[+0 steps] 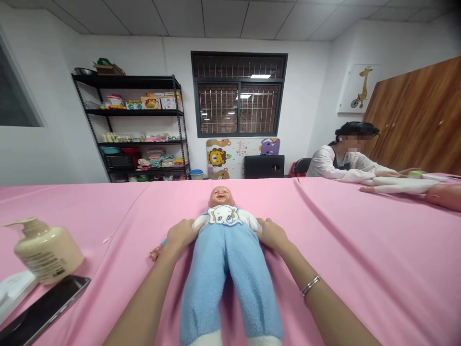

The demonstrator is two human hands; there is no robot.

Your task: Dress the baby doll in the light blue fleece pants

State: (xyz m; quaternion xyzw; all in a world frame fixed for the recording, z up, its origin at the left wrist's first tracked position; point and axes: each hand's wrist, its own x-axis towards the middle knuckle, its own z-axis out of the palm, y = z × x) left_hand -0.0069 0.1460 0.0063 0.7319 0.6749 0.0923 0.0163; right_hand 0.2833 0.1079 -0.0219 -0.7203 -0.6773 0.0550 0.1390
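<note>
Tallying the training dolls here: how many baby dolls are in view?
2. One doll lies on the pink table between both hands; another doll lies at the right edge by a co-worker, mostly cut off.

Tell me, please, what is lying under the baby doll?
Under the baby doll lies a pink cloth that covers the whole table. The left hand and right hand rest at the doll's sides. The table surface itself is hidden by the cloth.
</note>
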